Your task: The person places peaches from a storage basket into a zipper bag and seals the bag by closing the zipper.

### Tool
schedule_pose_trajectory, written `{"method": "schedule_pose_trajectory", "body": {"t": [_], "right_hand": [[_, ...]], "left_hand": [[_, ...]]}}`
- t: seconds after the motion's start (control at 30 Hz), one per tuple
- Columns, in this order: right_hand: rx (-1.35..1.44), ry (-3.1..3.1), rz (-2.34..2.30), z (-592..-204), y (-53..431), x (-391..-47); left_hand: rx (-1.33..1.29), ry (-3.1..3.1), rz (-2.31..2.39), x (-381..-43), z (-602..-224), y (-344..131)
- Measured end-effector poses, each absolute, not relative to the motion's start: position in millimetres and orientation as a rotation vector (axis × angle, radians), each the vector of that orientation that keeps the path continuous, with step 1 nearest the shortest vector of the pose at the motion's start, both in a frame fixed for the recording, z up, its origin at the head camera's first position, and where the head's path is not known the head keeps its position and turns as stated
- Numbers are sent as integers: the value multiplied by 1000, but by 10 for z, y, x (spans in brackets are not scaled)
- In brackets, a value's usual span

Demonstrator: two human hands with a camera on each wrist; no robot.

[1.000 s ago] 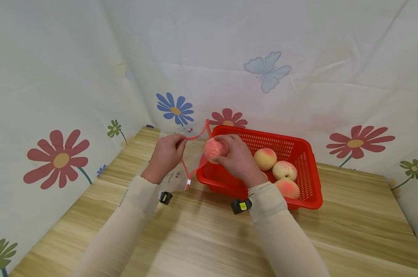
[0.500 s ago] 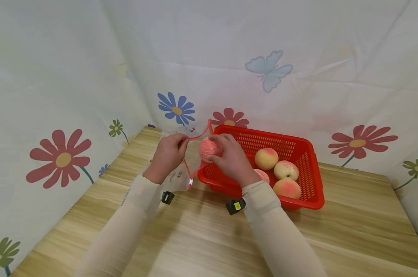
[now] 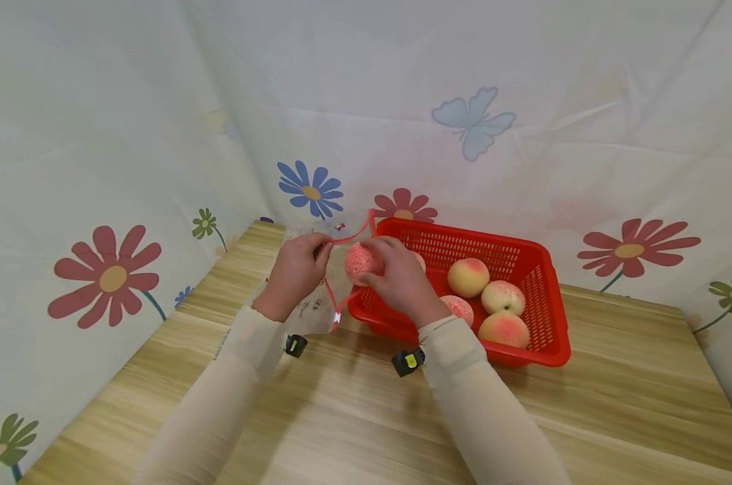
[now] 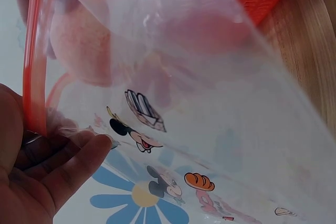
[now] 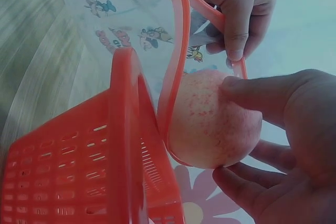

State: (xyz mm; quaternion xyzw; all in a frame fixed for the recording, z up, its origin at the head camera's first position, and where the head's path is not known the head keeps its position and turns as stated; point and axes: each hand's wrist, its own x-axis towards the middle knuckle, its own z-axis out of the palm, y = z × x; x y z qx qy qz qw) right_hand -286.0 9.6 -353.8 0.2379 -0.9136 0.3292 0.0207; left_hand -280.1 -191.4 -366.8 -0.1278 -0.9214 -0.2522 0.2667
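Observation:
My left hand (image 3: 296, 269) pinches the edge of a clear zip bag (image 4: 226, 103) printed with small cartoon figures. Its pink zip rim (image 5: 178, 51) stands spread apart, with a white slider (image 3: 338, 318) at the near corner. A speckled pink peach (image 5: 210, 121) sits in the mouth of the bag, gripped between the thumb and fingers of my right hand (image 3: 399, 276). Through the film in the left wrist view, the peach shows blurred. Just right of the bag, the red basket (image 3: 538, 296) holds several more peaches (image 3: 468, 277), one partly hidden behind my right hand.
Everything stands on a wood-grain table (image 3: 608, 397). A pale curtain (image 3: 560, 135) printed with flowers and a butterfly rises behind and at both sides. The basket's rim (image 5: 123, 129) is close beside the bag mouth.
My right hand has moved left with the peach, from over the basket's left edge into the bag mouth. More peaches in the basket are uncovered. The left hand stays nearly still.

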Motion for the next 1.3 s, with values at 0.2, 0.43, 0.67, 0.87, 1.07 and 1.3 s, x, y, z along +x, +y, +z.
{"method": "schedule_pose_trajectory", "body": {"t": [0.2, 0.43, 0.67, 0.87, 1.07, 1.3], "right_hand": [[756, -2812, 997, -3546, 113, -2868], [713, -2834, 971, -3566, 130, -2870], [686, -2867, 1000, -3567, 165, -2876], [676, -2881, 1003, -3581, 204, -2882], [664, -2878, 1003, -3573, 275, -2886], [638, -2892, 994, -3554, 386, -2927]], "left_hand": [[-332, -2482, -671, -2796, -3653, -1908], [-319, -2486, -655, -2791, -3629, -1924], [-302, -2415, -651, -2791, -3570, -1985], [-260, -2433, -626, -2822, -3489, -2034], [-290, -2399, -598, -2862, -3418, -2033], [-374, -2399, -590, -2851, -3435, -1962]]}}
